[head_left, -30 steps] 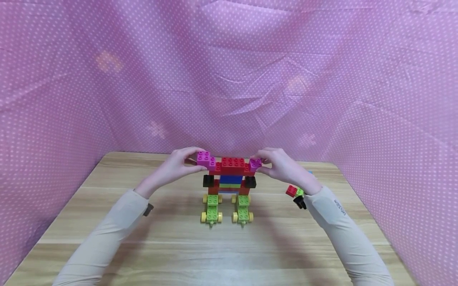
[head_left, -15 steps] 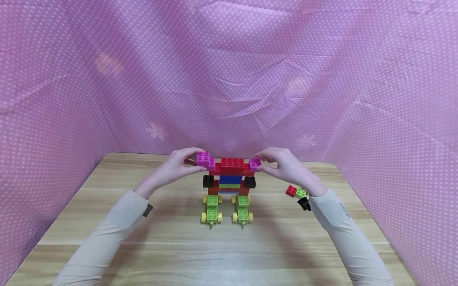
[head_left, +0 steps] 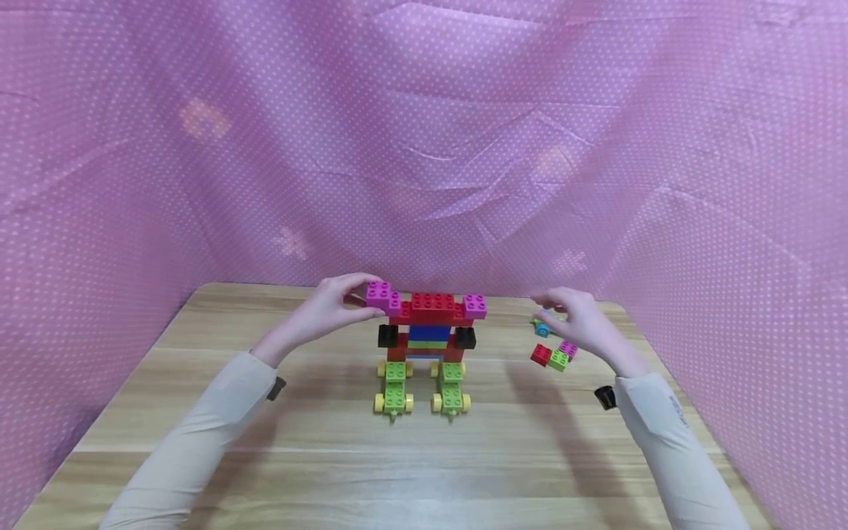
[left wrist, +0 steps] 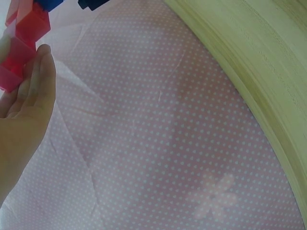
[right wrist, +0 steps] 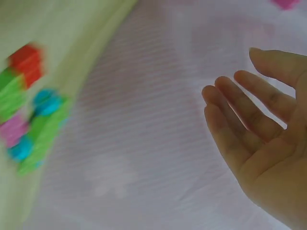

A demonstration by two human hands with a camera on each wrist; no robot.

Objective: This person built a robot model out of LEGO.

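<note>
Brick robot figure (head_left: 429,346) stands upright near the middle of the wooden table (head_left: 331,456), a little toward its far edge.
It looks largely built: green wheeled feet (head_left: 422,389), a red and blue body, black side bricks, a red top bar with a magenta brick at each end. A small pile of loose bricks (head_left: 553,346) lies unused near the table's right edge, so more pieces may remain to fit. Left hand (head_left: 334,309) pinches the left magenta brick (head_left: 382,296) between thumb and fingers. Right hand (head_left: 583,324) hovers over the loose bricks, fingers relaxed and spread, grasping nothing.
</note>
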